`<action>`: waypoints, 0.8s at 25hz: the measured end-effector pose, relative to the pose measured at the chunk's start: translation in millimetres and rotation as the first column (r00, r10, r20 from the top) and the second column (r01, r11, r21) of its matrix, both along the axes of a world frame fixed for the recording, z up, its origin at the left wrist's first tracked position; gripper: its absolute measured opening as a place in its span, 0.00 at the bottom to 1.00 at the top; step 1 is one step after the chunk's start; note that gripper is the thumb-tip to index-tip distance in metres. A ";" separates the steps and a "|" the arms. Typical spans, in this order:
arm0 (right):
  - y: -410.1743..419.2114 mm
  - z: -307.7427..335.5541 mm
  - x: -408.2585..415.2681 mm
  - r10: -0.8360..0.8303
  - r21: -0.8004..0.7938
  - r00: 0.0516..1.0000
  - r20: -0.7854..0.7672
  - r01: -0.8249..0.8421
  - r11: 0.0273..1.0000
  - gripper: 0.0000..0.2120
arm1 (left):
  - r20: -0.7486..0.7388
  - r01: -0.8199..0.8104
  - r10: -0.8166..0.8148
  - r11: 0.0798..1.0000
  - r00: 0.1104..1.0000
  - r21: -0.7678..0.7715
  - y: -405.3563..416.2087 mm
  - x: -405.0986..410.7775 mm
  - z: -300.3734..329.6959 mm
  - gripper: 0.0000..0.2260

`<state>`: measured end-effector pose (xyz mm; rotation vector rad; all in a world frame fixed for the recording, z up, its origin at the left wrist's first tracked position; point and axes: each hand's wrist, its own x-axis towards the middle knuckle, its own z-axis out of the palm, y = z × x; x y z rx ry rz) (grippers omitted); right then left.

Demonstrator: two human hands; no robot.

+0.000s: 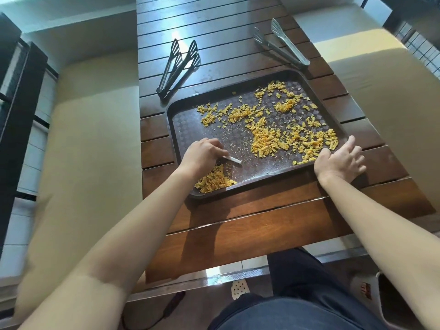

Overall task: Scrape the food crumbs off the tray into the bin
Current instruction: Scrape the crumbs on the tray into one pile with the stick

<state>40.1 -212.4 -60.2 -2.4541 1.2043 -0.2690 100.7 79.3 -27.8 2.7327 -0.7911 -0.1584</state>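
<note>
Step in hand: gathering is judged to be under way; a small heap of orange-yellow food crumbs (pixel 215 179) has been raked into the tray's 7 o'clock corner, while the bulk is spread from the centre out to 1 and 4 o'clock.
Tray: the dark brown rectangular plastic tray with a chequered floor (pixel 183 125) lies flat on the brown slatted wooden table (pixel 250 225), turned slightly askew to the slats.
Left hand: the left hand (pixel 202 154) is closed around a thin white flat scraper (pixel 232 159), whose tip is laid on the tray floor, pointing toward 3 o'clock, just beside the heap.
Right hand: the right hand (pixel 339 161) is pressed on the tray's 4 o'clock corner, thumb over the rim, fingers spread on the wood; nothing is gripped, the tray is merely steadied.
Next move: a reach toward the big central patch and a drag back to 7 o'clock seems called for, with the blade kept flat so the fine dust is caught too.
Bin: no bin can be made out for certain; a pale object is glimpsed at the frame's 5 o'clock edge, but what it is cannot be told.
Around: black-tipped metal tongs (pixel 178 67) are laid at the tray's 11 o'clock, bare steel tongs (pixel 283 44) at 1 o'clock, both clear of the tray.
In the way: nothing on the tray is blocked; the raised rim is judged the one obstacle when crumbs are tipped out.
</note>
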 end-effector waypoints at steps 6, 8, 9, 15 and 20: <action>0.2 -0.2 0.2 -0.005 -0.002 1.000 0.007 0.005 1.000 0.31 | -0.031 0.132 -0.130 0.989 0.991 0.073 29.8 -2.0 14.8 0.09; -0.1 -0.4 0.5 -0.008 0.001 1.000 0.008 0.008 1.000 0.31 | 0.072 0.045 -0.043 0.999 0.996 -0.025 14.0 4.9 14.5 0.09; -0.1 -0.3 0.3 -0.008 0.003 1.000 0.008 0.008 1.000 0.31 | 0.102 -0.023 0.030 0.998 0.994 -0.062 -0.3 9.4 13.5 0.09; -0.8 -1.6 0.5 -0.007 0.001 1.000 0.000 0.007 1.000 0.30 | -0.040 -0.351 0.349 0.930 0.936 -0.110 -61.3 42.7 -0.6 0.11; -0.7 -2.4 0.4 -0.006 -0.004 1.000 -0.020 0.006 1.000 0.30 | -0.104 -0.138 0.127 0.985 0.986 -0.106 -81.7 44.2 0.2 0.11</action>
